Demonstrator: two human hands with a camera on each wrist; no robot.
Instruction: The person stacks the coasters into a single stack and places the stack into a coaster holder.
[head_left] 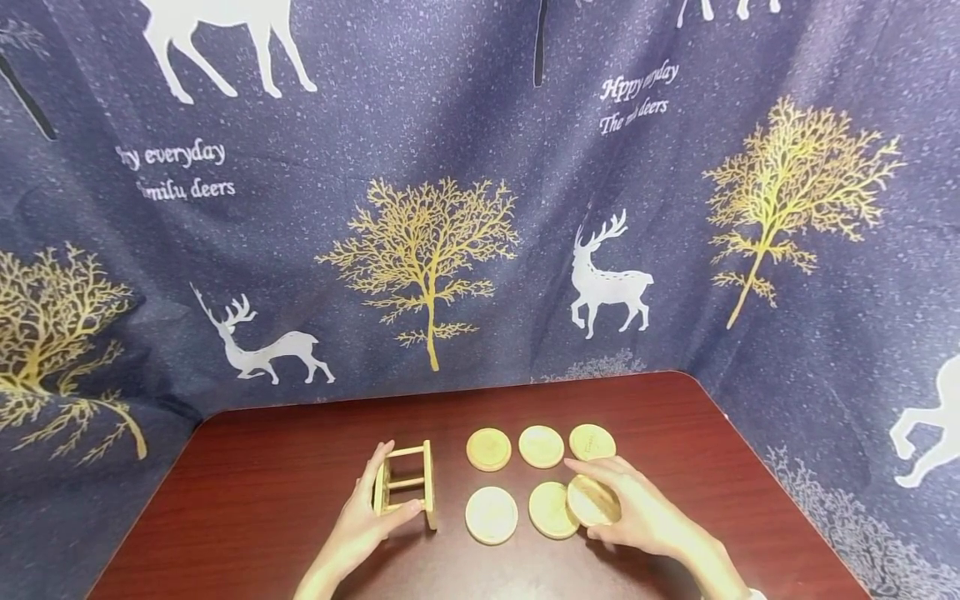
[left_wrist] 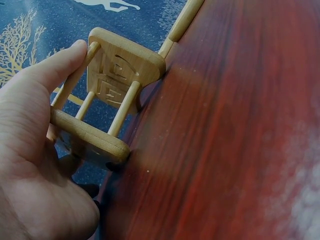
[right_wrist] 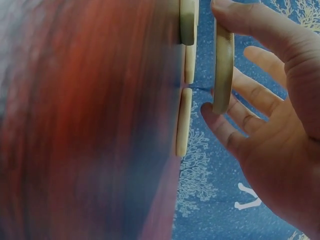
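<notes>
across the red counter (head_left: 262,492) five discs (head_left: 491,515) lie out; my right grip (head_left: 641,510) pinches a sixth disc (head_left: 587,500), my left grip (head_left: 358,522) holds the rack (head_left: 429,479), none inside yet.

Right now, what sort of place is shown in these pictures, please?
Probably an indoor corner set up for table work: a reddish table, a deer-print cloth hung behind it, and round wooden discs on top.

Maybe a rm at home, can't tell 4 sure. A big blue cloth (head_left: 465,108) hangs behind the table (head_left: 292,458) & on both sides, w/ white deer (head_left: 609,287), gold trees (head_left: 431,321) & words (head_left: 183,153), e.g. "everyday". The table's shiny red-brown w/ wood lines & round corners, like home stuff.
</notes>
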